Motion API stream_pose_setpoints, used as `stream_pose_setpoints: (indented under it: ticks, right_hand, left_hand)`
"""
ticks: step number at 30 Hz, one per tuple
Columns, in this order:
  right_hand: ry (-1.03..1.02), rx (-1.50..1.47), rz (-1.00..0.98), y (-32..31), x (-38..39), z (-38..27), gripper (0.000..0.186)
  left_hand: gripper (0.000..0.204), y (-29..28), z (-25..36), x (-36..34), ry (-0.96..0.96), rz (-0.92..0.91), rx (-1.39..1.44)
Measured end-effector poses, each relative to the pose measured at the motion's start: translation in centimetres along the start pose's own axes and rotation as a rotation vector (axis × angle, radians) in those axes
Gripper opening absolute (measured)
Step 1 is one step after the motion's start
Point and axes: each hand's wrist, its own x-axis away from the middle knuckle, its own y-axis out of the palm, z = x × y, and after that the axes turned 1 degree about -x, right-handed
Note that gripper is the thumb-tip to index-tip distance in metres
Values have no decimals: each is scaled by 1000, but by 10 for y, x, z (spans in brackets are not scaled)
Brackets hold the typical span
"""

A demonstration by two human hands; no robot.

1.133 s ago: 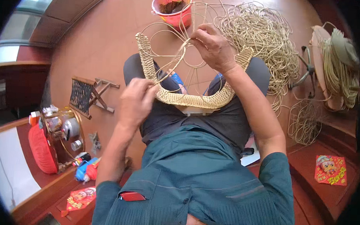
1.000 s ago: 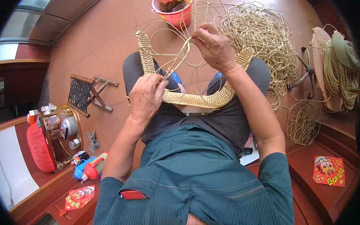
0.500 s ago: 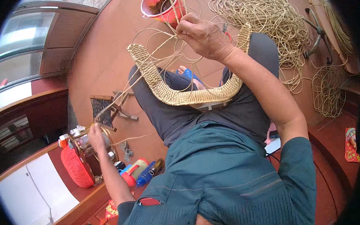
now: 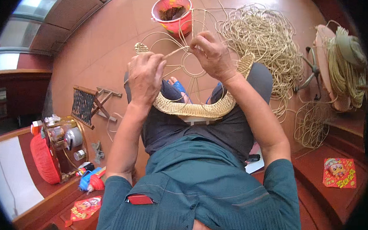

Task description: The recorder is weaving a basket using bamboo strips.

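Note:
Across my lap lies a wire frame (image 4: 193,75) of thin loops around a small ring. Its near side carries a thick U-shaped band (image 4: 192,110) of tightly woven straw-coloured cord. My left hand (image 4: 146,76), beside the band's left arm, is closed on a strand of cord (image 4: 177,53) that runs up to the right. My right hand (image 4: 212,57) pinches at the other end of that strand, against the wires above the ring. Its fingertips partly hide where cord and wire meet.
A red bucket (image 4: 183,24) stands beyond the frame. Loose cord (image 4: 262,44) is heaped to its right, near a hanging cord bundle (image 4: 344,75) and another wire frame (image 4: 312,126). On the left are a folding stool (image 4: 82,107) and a kettle (image 4: 73,137).
My left hand has come up from the far lower left to the frame, near my right hand. The long taut strand is now a short length between both hands. The view has shifted.

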Motion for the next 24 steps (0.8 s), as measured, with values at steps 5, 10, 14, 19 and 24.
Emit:
stream_pose_setpoints:
  ticks: [5,10,14,19,24]
  right_hand:
    - [19,32,-13,0,0,-1,10]
    - [-13,13,1,-1,1,3,11]
    - [-23,26,25,2,2,4,18]
    - [-21,53,-8,-1,6,6,14]
    - [-30,90,-67,1,2,6,14]
  left_hand:
    - [16,17,-4,-48,-24,109,341]
    - [14,34,-6,-114,125,81,147]
    - [16,55,-12,-131,195,42,32]
    - [18,36,4,-105,203,385,-9]
    - [44,29,22,-38,-679,-240,1199]
